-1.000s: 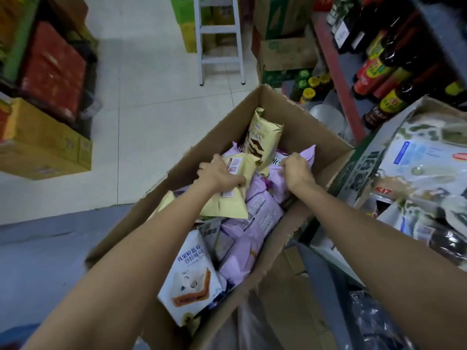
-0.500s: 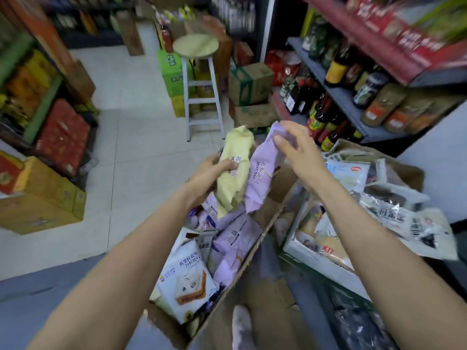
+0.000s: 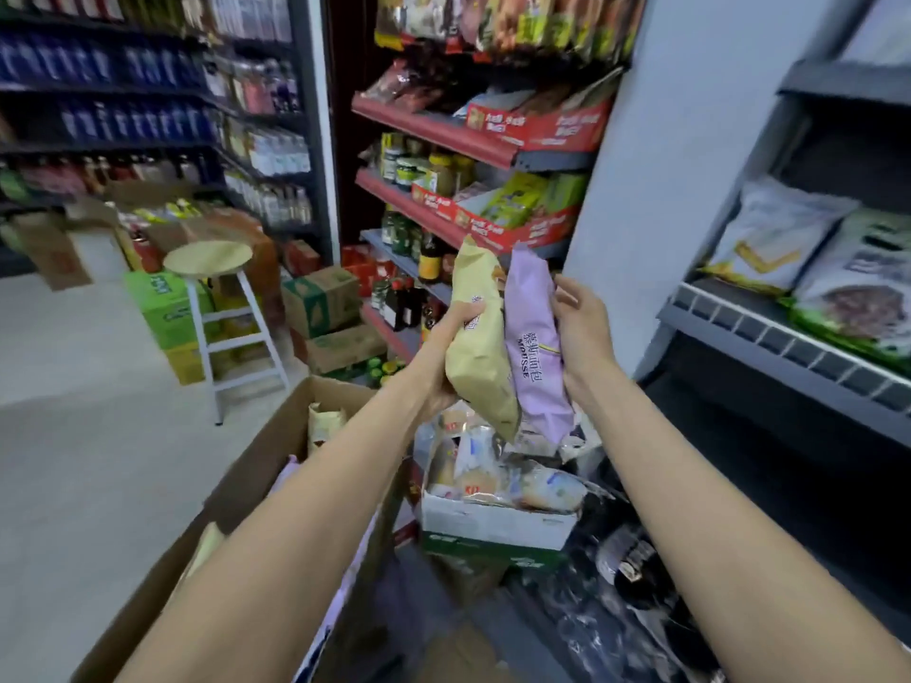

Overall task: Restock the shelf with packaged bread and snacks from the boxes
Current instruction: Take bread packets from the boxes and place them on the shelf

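Observation:
My left hand [image 3: 446,347] grips a pale yellow bread packet [image 3: 480,347] and holds it upright at chest height. Beside it, my right hand [image 3: 581,332] holds a lilac bread packet [image 3: 535,347] from its right side, thumb and fingers round it. The two packets touch each other. Below them lies the brown cardboard box [image 3: 276,436] with more packets inside, mostly hidden by my left forearm. A white and green box [image 3: 493,525] of clear-wrapped bread stands under the packets. The grey shelf [image 3: 769,332] is to the right.
Large bags [image 3: 784,229] lie on the grey shelf at the right. Red shelves [image 3: 443,130] ahead carry jars, bottles and snack cartons. A round-topped stool [image 3: 217,298] and stacked cartons [image 3: 325,308] stand on the pale floor at the left.
Both hands have lifted the yellow and lilac packets out of the brown box and upward. My view has swung up and right toward the shelves.

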Demonstrator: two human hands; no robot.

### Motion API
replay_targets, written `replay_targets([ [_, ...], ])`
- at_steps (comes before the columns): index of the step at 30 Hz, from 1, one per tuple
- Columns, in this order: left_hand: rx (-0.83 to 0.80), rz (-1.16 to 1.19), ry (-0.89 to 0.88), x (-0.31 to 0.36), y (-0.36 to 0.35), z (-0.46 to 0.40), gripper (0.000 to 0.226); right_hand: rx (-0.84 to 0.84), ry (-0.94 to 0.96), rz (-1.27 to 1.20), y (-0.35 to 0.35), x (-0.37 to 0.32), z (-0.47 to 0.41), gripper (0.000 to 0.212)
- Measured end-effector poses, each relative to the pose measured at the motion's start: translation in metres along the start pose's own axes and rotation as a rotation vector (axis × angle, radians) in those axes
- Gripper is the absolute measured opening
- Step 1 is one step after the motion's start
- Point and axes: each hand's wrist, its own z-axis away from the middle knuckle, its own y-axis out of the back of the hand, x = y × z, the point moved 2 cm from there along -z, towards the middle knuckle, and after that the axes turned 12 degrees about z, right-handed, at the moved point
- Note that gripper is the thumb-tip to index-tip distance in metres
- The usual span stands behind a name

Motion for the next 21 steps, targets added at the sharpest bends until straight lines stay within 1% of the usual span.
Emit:
replay_targets([
  [1,-0.044,-0.014,0.009,-0.004,-0.021,-0.001,0.028,0.024,0.009,0.018,0.024,-0.004,0.002,0.035],
  [2,-0.079,-0.015,0.017,-0.012,-0.04,-0.004,0.028,0.056,0.03,0.072,0.047,-0.007,0.005,0.041],
  [4,-0.11,0.022,0.021,-0.027,-0.079,-0.01,0.028,0.104,0.084,0.209,0.095,-0.012,0.008,0.043],
  [6,-0.2,0.045,0.048,-0.044,-0.123,-0.015,0.032,0.136,0.092,0.298,0.146,-0.015,0.009,0.039],
  [7,-0.254,0.043,0.071,-0.052,-0.147,-0.014,0.033,0.159,0.063,0.321,0.173,-0.013,0.01,0.042],
  [8,-0.311,0.033,0.091,-0.06,-0.171,-0.015,0.036,0.173,0.018,0.339,0.2,-0.014,0.014,0.052],
  [9,-0.372,0.025,0.114,-0.069,-0.196,-0.015,0.043,0.182,-0.039,0.356,0.226,-0.014,0.018,0.062],
  [10,-0.423,0.009,0.129,-0.079,-0.221,-0.015,0.05,0.203,-0.109,0.368,0.253,-0.015,0.023,0.065],
  [11,-0.461,0.003,0.147,-0.09,-0.247,-0.013,0.053,0.217,-0.172,0.344,0.28,-0.015,0.028,0.057],
  [12,-0.49,-0.006,0.158,-0.102,-0.271,-0.015,0.049,0.222,-0.211,0.287,0.305,-0.013,0.033,0.043],
  [13,-0.503,0.005,0.16,-0.116,-0.295,-0.017,0.044,0.237,-0.229,0.238,0.329,-0.012,0.036,0.04],
  [14,-0.513,0.013,0.152,-0.13,-0.318,-0.019,0.04,0.241,-0.23,0.22,0.353,-0.008,0.038,0.047],
  [15,-0.51,0.026,0.134,-0.144,-0.34,-0.022,0.038,0.262,-0.222,0.218,0.376,-0.001,0.037,0.058],
  [16,-0.501,0.026,0.115,-0.158,-0.359,-0.028,0.037,0.332,-0.207,0.22,0.401,0.006,0.036,0.069],
  [17,-0.497,0.02,0.1,-0.171,-0.378,-0.031,0.036,0.408,-0.193,0.207,0.425,0.016,0.034,0.076],
  [18,-0.483,0.003,0.08,-0.184,-0.396,-0.034,0.033,0.487,-0.182,0.183,0.45,0.026,0.033,0.073],
  [19,-0.472,-0.015,0.065,-0.195,-0.411,-0.037,0.029,0.563,-0.185,0.157,0.475,0.038,0.03,0.066],
  [21,-0.401,-0.058,0.013,-0.212,-0.434,-0.05,0.022,0.673,-0.216,0.133,0.516,0.059,0.028,0.056],
])
